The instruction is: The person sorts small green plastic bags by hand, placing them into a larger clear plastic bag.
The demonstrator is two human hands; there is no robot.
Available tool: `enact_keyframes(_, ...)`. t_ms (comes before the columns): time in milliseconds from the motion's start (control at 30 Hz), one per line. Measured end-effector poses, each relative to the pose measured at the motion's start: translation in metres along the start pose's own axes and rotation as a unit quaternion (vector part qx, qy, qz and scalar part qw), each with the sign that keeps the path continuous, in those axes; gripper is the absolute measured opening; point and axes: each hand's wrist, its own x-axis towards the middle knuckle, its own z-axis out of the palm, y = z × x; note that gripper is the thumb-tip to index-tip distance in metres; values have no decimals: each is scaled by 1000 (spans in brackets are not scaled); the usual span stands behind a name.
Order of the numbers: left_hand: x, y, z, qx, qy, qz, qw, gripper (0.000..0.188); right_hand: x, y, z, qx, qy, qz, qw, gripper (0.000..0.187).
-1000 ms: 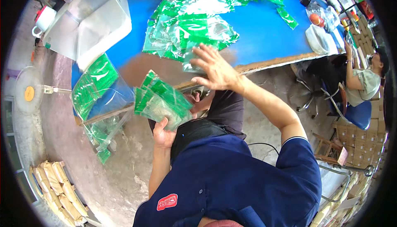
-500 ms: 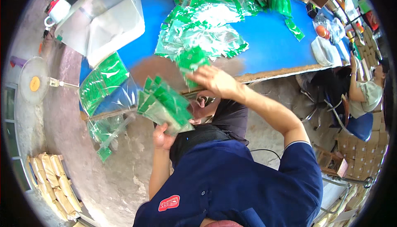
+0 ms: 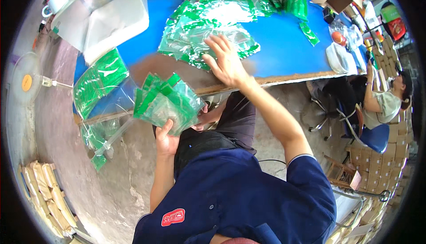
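Blue tabletop (image 3: 288, 44) at twelve o'clock. Your left hand (image 3: 167, 142) is pinching flat green-and-clear plastic packets (image 3: 168, 99), probably light, slippery, best held edgewise; right hand (image 3: 228, 68), spread, gripping nothing.

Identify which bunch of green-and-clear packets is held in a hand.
The fanned bunch gripped by the left hand. The wide pile, by contrast, lies on the blue table; the large bag at left overhangs the table's edge.

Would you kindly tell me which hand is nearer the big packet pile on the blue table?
Right: the right hand is spread over the near edge of the pile; the left hand is farther off, lower left, holding other packets.
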Motion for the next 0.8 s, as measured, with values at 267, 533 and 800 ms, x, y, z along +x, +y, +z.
enact_keyframes(267, 3, -8, 0, -54, 14, -35, 998, 66, -22, -39, -23, 104, -242, -40, 964, 32)
enact_keyframes(533, -3, -1, -20, -26, -11, -48, 998, 69, -27, 6, -1, -88, -77, -3, 993, 42)
enact_keyframes(800, 4, 5, -12, 57, -11, -72, 996, 66, 10, -4, -12, 100, -66, 25, 992, 38)
